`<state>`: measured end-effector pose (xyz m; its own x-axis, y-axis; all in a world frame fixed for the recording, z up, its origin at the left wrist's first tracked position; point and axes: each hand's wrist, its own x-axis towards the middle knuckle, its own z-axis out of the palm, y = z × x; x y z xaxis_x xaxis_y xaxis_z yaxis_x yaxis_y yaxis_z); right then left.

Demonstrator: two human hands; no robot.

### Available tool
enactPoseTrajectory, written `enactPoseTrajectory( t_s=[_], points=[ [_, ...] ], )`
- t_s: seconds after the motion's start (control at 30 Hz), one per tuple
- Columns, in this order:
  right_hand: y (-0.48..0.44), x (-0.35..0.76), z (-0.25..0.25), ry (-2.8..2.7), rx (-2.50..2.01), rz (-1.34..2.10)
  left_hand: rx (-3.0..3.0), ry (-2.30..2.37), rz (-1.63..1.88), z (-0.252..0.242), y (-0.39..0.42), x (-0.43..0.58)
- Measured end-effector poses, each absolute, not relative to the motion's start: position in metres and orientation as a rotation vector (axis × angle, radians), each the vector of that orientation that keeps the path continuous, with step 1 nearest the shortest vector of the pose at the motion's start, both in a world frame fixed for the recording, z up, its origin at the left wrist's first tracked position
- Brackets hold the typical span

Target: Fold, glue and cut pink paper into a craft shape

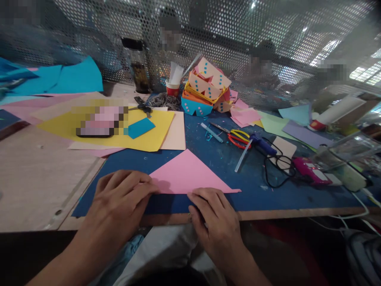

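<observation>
A sheet of pink paper (187,174), folded into a triangle, lies on the blue mat (172,203) with its point facing away from me. Its long folded edge runs along my side, and a narrow tip sticks out at the right corner. My left hand (122,198) covers the left corner, fingers together and pressed on the paper. At the middle of the folded edge, my right hand (212,216) has its curled fingertips on the paper, with the thumb tucked below.
Beyond lie yellow paper (149,139), a blue paper piece (142,128), a blurred phone-like object (101,121) and stacked paper shapes (205,89). To the right are scissors (238,137), a glue gun (262,143) with its cord and a magenta device (311,171). Mesh (104,47) stands behind.
</observation>
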<state>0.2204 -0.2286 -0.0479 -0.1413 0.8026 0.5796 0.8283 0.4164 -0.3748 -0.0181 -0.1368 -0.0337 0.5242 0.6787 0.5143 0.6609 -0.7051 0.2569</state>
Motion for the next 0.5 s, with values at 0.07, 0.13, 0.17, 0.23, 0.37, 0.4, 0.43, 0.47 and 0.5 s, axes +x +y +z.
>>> enactPoseTrajectory(
  t_s=[0.07,0.13,0.17,0.23,0.37,0.4,0.43,0.47,0.5],
  points=[
    [-0.228,0.22,-0.048,-1.934,-1.382,-0.053,2.754,1.171,0.921,-0.031,-0.14,-0.017],
    [-0.228,0.22,-0.047,-1.931,-1.38,-0.064,2.759,1.182,0.919,-0.028,-0.143,-0.014],
    [-0.227,0.22,-0.047,-1.929,-1.379,-0.065,2.754,1.19,0.915,-0.026,-0.144,-0.013],
    [-0.228,0.22,-0.047,-1.929,-1.385,-0.061,2.737,1.211,0.901,-0.024,-0.146,-0.008],
    [-0.228,0.22,-0.047,-1.924,-1.397,-0.065,2.696,1.336,0.876,-0.028,-0.147,0.001],
    [-0.228,0.22,-0.048,-1.925,-1.397,-0.067,2.691,1.369,0.863,-0.03,-0.147,0.003],
    [-0.228,0.22,-0.048,-1.927,-1.396,-0.067,2.688,1.392,0.851,-0.032,-0.146,0.004],
    [-0.228,0.22,-0.048,-1.927,-1.396,-0.064,2.685,1.406,0.839,-0.034,-0.146,0.005],
    [-0.228,0.22,-0.048,-1.928,-1.397,-0.061,2.684,1.413,0.825,-0.034,-0.145,0.005]
  ],
)
